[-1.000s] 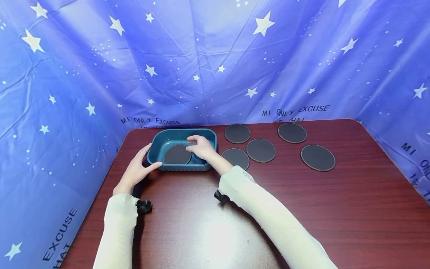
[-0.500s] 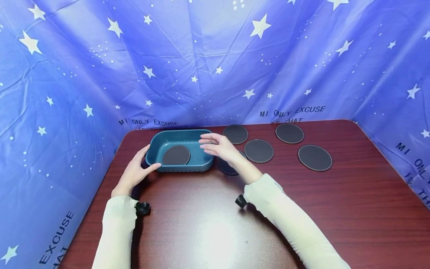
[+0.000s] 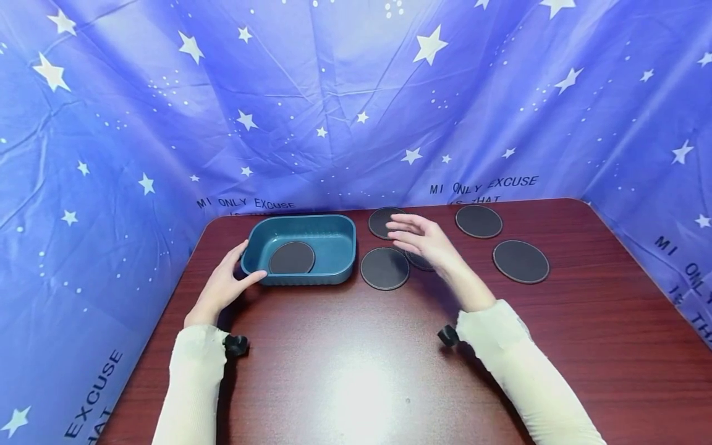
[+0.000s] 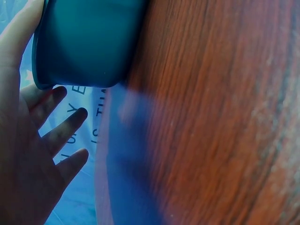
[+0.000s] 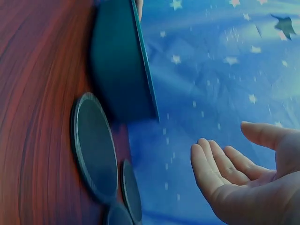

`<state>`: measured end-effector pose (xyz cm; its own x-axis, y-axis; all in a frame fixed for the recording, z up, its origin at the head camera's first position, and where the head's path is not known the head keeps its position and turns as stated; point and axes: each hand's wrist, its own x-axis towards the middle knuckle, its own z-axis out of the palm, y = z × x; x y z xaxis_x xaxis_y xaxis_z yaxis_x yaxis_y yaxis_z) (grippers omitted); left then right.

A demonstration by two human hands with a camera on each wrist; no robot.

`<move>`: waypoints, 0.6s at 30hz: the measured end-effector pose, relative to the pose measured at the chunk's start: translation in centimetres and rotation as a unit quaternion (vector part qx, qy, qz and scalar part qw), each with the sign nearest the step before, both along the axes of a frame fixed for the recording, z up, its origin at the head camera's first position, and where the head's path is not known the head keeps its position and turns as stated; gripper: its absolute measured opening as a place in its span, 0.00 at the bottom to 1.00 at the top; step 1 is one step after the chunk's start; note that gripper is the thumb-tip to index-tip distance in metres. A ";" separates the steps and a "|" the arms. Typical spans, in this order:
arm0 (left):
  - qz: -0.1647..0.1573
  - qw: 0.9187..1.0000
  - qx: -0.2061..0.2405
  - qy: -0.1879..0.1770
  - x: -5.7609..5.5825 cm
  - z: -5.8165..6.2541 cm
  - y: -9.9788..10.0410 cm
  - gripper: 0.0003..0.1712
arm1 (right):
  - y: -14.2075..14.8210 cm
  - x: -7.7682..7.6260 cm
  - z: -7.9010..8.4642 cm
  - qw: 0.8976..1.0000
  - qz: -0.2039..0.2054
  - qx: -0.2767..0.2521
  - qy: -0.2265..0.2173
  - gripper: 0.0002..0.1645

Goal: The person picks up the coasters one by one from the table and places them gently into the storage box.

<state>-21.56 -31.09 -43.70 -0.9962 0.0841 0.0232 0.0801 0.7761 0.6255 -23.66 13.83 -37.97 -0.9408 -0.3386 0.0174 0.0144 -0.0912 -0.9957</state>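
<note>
Left of centre in the head view, a teal container (image 3: 300,279) stands on the tabletop (image 3: 334,371) with one dark disc (image 3: 292,256) inside. The left hand (image 3: 222,283), fingers spread wide, touches its left end; how firmly, I cannot tell. Right of centre, the right hand (image 3: 425,242), fingers loosely extended, hovers above a partly hidden disc (image 3: 420,263). Four other discs (image 3: 385,269) lie around it.

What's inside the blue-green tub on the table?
One dark round disc lies inside the tub. The tub's near wall hides the disc's closest edge, and whether anything lies underneath the disc can't be seen.
</note>
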 end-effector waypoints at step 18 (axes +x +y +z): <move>0.000 1.000 -0.002 -0.001 0.0 0.0 0.0 0.57 | 12.6 0.9 -1.2 0.991 -0.105 -0.081 0.013 0.23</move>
